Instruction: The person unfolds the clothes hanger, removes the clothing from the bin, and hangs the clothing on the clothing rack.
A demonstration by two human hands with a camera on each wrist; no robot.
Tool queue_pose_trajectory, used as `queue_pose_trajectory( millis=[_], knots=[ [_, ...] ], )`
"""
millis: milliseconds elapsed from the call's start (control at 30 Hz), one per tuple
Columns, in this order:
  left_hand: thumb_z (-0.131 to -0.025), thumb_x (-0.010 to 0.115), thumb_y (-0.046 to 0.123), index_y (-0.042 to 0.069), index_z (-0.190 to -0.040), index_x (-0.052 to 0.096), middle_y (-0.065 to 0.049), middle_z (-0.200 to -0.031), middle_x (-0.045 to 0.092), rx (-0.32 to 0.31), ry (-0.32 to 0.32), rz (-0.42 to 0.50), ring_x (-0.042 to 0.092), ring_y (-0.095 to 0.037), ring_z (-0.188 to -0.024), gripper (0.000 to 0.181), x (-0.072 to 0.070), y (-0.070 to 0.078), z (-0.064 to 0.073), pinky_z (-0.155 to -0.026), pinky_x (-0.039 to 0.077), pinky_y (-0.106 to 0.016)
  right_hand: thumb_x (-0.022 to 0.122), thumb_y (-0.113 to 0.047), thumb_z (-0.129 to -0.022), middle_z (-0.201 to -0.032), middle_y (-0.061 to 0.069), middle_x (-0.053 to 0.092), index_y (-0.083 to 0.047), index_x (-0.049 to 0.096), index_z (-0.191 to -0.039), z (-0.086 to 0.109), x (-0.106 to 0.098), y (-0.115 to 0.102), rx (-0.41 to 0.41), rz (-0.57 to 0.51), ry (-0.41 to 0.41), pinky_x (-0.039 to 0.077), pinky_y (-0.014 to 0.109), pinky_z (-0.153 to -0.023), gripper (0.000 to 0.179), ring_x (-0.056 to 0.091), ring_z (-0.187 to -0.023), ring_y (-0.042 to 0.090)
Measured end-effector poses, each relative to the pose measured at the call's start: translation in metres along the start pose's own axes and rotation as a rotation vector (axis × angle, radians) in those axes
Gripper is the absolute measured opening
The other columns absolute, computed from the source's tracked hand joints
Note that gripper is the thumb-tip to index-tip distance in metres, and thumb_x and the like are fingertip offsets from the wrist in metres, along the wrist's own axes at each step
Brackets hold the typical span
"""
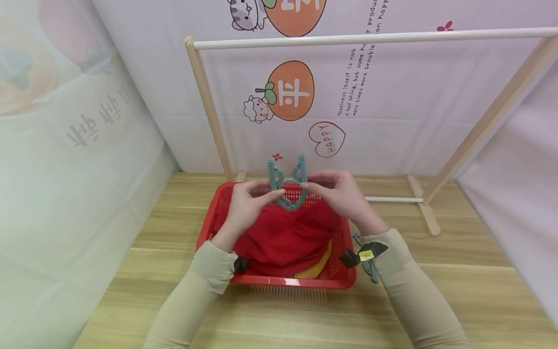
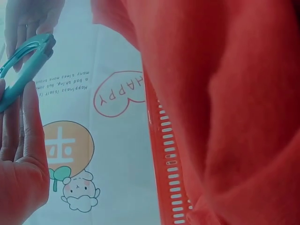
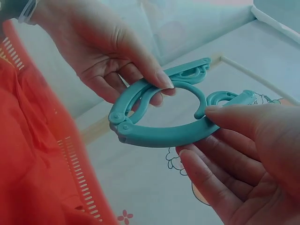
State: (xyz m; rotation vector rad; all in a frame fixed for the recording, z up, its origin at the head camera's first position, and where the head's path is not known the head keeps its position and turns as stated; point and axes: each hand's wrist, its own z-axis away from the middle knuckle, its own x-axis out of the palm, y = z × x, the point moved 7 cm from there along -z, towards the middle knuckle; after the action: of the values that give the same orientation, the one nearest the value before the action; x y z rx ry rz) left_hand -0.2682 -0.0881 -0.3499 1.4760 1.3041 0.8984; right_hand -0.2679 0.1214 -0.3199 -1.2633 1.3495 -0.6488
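While you had both hands raised, your left hand (image 1: pixel 248 206) and your right hand (image 1: pixel 346 196) each pinched one arm of a teal plastic folding hanger (image 3: pixel 164 137), thumb and fingers nearly closed on it. The hanger was held up between your hands, its arms pointing upward in the head view and its hinge lowest. Below it, a red rectangular perforated plastic basket (image 1: pixel 287 281) stood on the light wood-grain table (image 1: pixel 270 320). It held a heaped red cloth (image 1: pixel 283 237), with a yellow item (image 1: pixel 316 266) showing from under that. Just beside the basket, past its right wall, lay more teal pieces (image 1: pixel 370 271), partly hidden by your right wrist. Farther back, a pale wooden rack with a white rod (image 1: pixel 375 37) stood before a printed white backdrop (image 1: pixel 253 145).
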Motion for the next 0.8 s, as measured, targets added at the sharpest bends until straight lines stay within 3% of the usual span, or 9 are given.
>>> queue_pose_trajectory(
  millis=[267,500,633,800],
  knots=[
    [-0.089,0.081,0.014,0.0,-0.113,0.076,-0.01,-0.098,0.076,0.021,0.031,0.013,0.075,-0.023,-0.088,0.028,-0.003,0.005,0.001,-0.08,0.061,-0.039,0.076,-0.022,-0.094,-0.101,0.01,0.075,0.001,0.073,-0.115,0.002,-0.008,0.005,0.046,0.026,0.001,0.059,0.042,-0.085,0.031,0.073,-0.09,0.026],
    [-0.091,0.079,0.01,0.0,-0.113,0.075,-0.011,-0.102,0.075,0.071,0.112,0.137,0.074,-0.027,-0.092,0.024,-0.015,0.012,-0.002,-0.088,0.059,-0.044,0.08,-0.022,-0.091,-0.102,0.009,0.075,-0.004,0.072,-0.114,0.003,-0.027,0.006,0.053,-0.006,-0.005,0.059,0.04,-0.086,0.03,0.073,-0.095,0.025],
    [-0.092,0.078,0.016,0.002,-0.115,0.076,-0.01,-0.105,0.075,0.062,0.127,0.119,0.074,-0.027,-0.092,0.026,-0.019,0.016,-0.002,-0.093,0.056,-0.042,0.08,-0.02,-0.092,-0.103,0.009,0.076,-0.003,0.07,-0.114,0.006,-0.034,0.004,0.045,-0.042,-0.007,0.058,0.04,-0.088,0.03,0.073,-0.096,0.03],
    [-0.093,0.078,0.017,0.002,-0.114,0.075,-0.01,-0.104,0.075,0.049,0.122,0.1,0.074,-0.026,-0.09,0.026,-0.021,0.019,-0.003,-0.09,0.058,-0.04,0.078,-0.021,-0.094,-0.107,0.011,0.075,-0.004,0.067,-0.118,0.009,-0.044,0.001,0.017,-0.121,0.045,0.058,0.037,-0.09,0.032,0.073,-0.097,0.029]
  ],
)
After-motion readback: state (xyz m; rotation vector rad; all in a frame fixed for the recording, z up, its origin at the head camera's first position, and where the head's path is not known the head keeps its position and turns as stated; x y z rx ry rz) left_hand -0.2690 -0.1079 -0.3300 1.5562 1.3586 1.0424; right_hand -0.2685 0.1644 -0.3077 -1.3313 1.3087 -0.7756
